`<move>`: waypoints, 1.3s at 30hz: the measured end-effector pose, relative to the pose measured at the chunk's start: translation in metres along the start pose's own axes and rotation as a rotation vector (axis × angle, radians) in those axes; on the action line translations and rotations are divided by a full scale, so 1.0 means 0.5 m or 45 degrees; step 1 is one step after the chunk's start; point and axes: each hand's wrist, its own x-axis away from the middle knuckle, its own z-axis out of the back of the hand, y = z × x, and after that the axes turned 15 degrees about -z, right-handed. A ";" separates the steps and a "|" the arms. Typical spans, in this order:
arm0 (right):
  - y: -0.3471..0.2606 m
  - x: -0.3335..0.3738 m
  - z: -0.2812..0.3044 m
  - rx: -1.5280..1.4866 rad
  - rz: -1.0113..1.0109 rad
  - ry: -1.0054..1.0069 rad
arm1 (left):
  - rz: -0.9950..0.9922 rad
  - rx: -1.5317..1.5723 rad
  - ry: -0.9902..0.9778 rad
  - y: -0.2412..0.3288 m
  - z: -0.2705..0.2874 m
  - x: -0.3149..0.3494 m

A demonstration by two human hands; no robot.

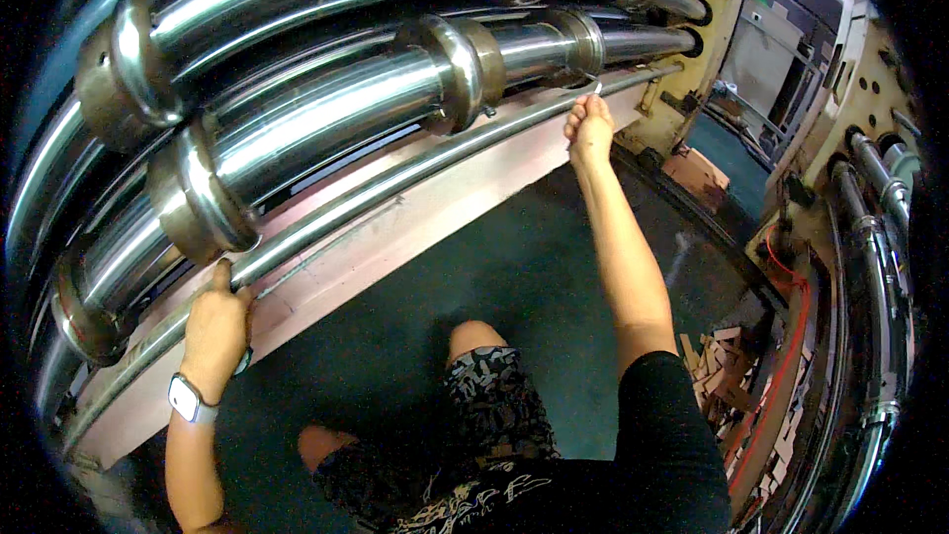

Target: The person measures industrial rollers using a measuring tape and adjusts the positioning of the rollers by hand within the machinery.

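Observation:
My left hand (215,326) is at the long metal rod (361,200) that runs along the front of the rollers. Its fingers seem curled over the rod, one pointing up toward a collar ring (203,193); their undersides are hidden. A watch sits on that wrist. Farther off to the right, my right hand (590,129) is closed in a pinch by the same rod. A small pale tip (597,87) sticks out above its fingers; the rest is covered. Thick shiny rollers (331,104) with metal collars (460,74) lie just beyond both hands.
A pale pink beam (445,193) runs below the rod. Cream machine frames (855,99) stand at the right, with more rollers (870,277) along that edge. Cardboard scraps (727,366) lie on the floor near a red cable (799,336). My knees are below the beam.

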 end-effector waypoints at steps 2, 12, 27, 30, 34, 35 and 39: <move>0.011 -0.012 -0.008 -0.153 -0.044 -0.043 | 0.042 0.022 -0.045 -0.002 0.001 -0.002; 0.028 -0.006 -0.101 -0.873 -0.084 -0.168 | 0.032 -0.010 -0.007 0.009 0.006 -0.008; -0.006 -0.144 -0.029 1.152 0.630 0.235 | 0.148 0.021 -0.004 -0.006 0.025 -0.028; -0.085 -0.157 0.105 1.698 0.919 0.226 | 0.074 0.038 0.008 0.014 0.002 -0.037; -0.144 -0.154 0.084 1.901 1.186 -0.043 | 0.142 0.036 0.006 0.022 0.007 -0.019; -0.153 -0.159 0.085 1.815 1.234 -0.124 | 0.121 0.030 0.020 0.022 0.006 -0.019; -0.132 -0.153 0.098 1.614 1.132 -0.037 | 0.096 0.018 0.046 0.022 -0.007 -0.023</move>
